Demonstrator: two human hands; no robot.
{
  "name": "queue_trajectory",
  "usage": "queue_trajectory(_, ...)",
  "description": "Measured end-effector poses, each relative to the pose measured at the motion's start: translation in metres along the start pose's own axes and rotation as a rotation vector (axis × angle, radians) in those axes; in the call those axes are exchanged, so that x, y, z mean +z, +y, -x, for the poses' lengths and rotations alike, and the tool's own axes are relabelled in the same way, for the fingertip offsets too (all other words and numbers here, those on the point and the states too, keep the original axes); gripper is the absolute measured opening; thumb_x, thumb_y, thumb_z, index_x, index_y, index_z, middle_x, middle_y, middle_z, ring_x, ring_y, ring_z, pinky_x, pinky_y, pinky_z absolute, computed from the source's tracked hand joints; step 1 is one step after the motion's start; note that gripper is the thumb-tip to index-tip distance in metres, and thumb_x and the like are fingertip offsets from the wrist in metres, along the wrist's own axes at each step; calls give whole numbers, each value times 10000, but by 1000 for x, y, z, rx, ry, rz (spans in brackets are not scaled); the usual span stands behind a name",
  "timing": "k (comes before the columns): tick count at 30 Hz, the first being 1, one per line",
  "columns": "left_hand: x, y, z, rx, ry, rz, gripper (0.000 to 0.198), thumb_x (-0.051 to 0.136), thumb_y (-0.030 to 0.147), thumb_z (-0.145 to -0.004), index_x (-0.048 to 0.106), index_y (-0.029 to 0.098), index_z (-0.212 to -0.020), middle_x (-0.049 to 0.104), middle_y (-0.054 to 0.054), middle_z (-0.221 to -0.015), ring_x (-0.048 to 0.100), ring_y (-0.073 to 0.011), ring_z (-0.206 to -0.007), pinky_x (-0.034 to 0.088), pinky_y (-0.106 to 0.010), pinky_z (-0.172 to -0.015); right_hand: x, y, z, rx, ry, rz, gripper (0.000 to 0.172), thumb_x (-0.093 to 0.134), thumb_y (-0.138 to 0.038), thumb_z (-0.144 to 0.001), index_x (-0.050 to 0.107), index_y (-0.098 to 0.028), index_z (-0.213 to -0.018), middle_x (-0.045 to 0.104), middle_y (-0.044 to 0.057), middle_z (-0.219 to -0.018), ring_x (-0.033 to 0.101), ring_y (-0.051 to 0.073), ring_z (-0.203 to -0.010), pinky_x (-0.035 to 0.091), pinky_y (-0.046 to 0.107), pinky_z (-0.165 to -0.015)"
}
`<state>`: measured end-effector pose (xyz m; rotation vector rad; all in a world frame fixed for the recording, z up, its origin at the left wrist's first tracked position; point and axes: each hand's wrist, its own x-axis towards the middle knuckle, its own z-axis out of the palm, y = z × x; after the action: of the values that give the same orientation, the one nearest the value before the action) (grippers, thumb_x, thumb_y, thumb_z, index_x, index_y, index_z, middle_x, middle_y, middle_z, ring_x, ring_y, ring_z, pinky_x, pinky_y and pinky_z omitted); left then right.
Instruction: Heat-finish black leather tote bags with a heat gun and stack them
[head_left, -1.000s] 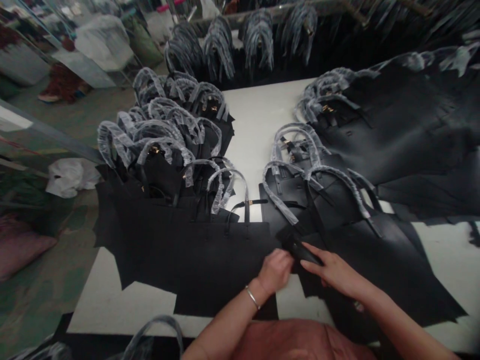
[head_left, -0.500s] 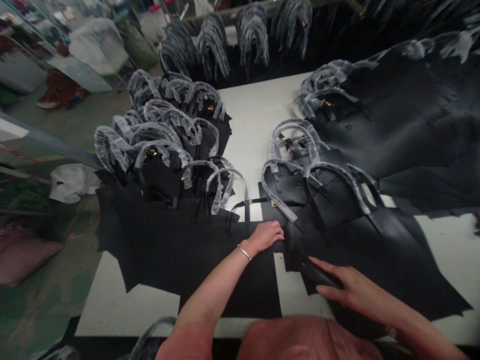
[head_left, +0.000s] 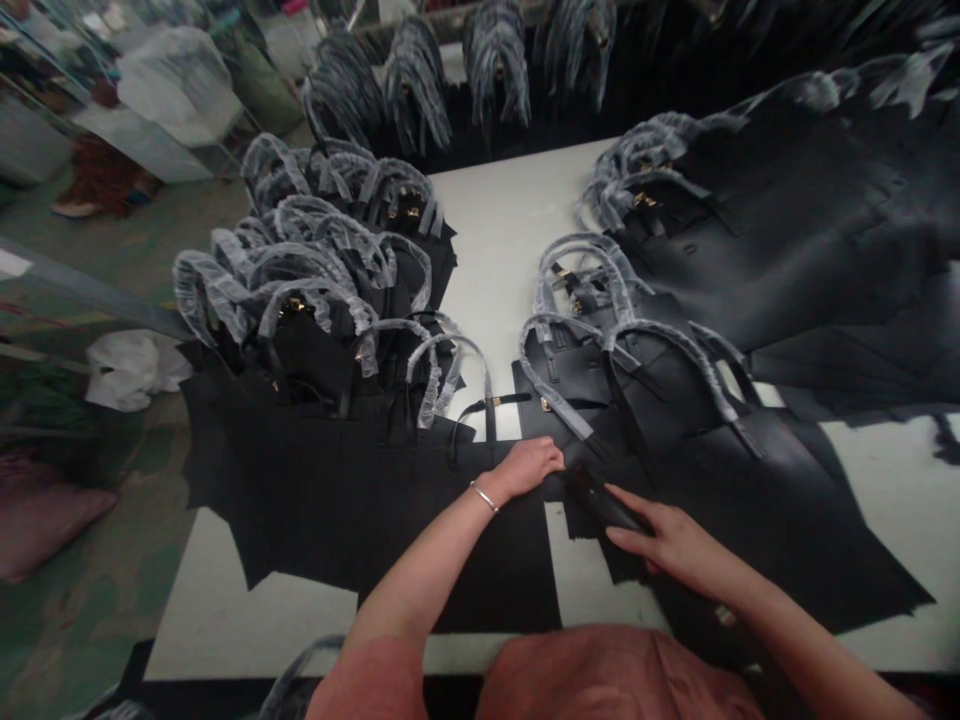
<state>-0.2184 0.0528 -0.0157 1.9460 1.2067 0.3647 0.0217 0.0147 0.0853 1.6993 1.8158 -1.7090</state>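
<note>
My left hand (head_left: 531, 464), with a bangle at the wrist, is closed at the upper right corner of a black leather bag panel (head_left: 491, 560). A handle wrapped in clear plastic (head_left: 471, 345) rises from that panel's top edge. In my right hand (head_left: 667, 537) is a dark elongated hand-held tool (head_left: 611, 506), its exact kind too dark to tell. The tool's far end lies close to my left fingertips. Just right of the tool, another black bag panel (head_left: 772, 510) with wrapped handles (head_left: 679, 345) lies flat.
A pale table (head_left: 487, 210) bears it all. Overlapping bag panels with wrapped handles (head_left: 300, 250) fill its left side, and large black leather sheets (head_left: 840, 230) the right. Bundles of wrapped handles (head_left: 499, 75) hang behind. A white plastic bag (head_left: 131, 368) lies off to the left.
My right hand has moved left and slightly up with the dark tool, bringing its end nearer my left hand. My left hand stays at the panel's corner. The view has shifted slightly.
</note>
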Motion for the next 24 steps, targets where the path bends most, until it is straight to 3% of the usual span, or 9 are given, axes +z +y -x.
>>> queue_trajectory(3, -6, -4, 0, -52, 81, 57, 228, 502, 266, -918, 647, 164, -774, 574, 5, -773, 569, -101, -689, 445, -192, -677, 3, 2, -7, 23, 26, -7, 652, 555, -467, -828, 449, -183, -1405, 682, -1, -735, 590, 134, -453, 460, 250, -508)
queue_trajectory(6, -4, -5, 9, -154, 222, 97, 312, 360, 255, -964, 627, 128, -867, 576, -7, -730, 573, -96, -610, 456, -194, -600, 4, 3, -10, 27, 36, -18, 658, 553, -482, -831, 444, -185, -1408, 672, -9, -692, 593, 138, -456, 458, 247, -509)
queue_trajectory(8, 6, 2, 22, -215, 323, 98, 350, 318, 273, -975, 622, 119, -892, 584, -27, -731, 583, -113, -636, 473, -219, -614, 3, 3, -10, 26, 32, -15, 662, 554, -485, -832, 441, -184, -1410, 665, -15, -660, 595, 142, -456, 455, 245, -503)
queue_trajectory(10, 25, 14, 36, -135, 362, 77, 320, 373, 297, -964, 637, 139, -878, 618, -52, -788, 600, -137, -727, 495, -255, -695, 1, 1, -9, 23, 20, -2, 666, 552, -483, -834, 435, -177, -1413, 670, -12, -665, 603, 146, -461, 457, 245, -502)
queue_trajectory(13, 63, 32, 53, 198, 252, -22, 230, 441, 242, -938, 658, 166, -937, 660, -68, -913, 611, -160, -878, 501, -288, -831, 1, -4, -8, 7, 12, 51, 679, 549, -485, -835, 430, -150, -1413, 688, 7, -698, 615, 153, -468, 468, 252, -520)
queue_trajectory(15, 86, 40, 58, 299, 181, -119, 236, 426, 187, -933, 648, 153, -1007, 664, -78, -968, 607, -174, -954, 503, -295, -865, 3, -10, -11, 0, 19, 92, 683, 546, -487, -836, 433, -135, -1411, 699, 22, -713, 618, 157, -466, 470, 256, -528)
queue_trajectory(18, 104, 43, 56, 241, 159, -223, 256, 403, 169, -941, 630, 148, -1057, 668, -77, -984, 606, -187, -997, 514, -301, -855, 8, -25, -22, -5, 32, 137, 665, 516, -480, -853, 438, -122, -1408, 705, 35, -693, 621, 164, -459, 470, 258, -532)
queue_trajectory(24, 102, 43, 54, 217, 91, -288, 232, 453, 144, -913, 612, 159, -1081, 678, -77, -978, 614, -180, -1004, 503, -304, -862, 12, -42, -34, -65, 43, 183, 668, 517, -457, -857, 435, -91, -1410, 694, 33, -615, 653, 199, -514, 484, 277, -577)
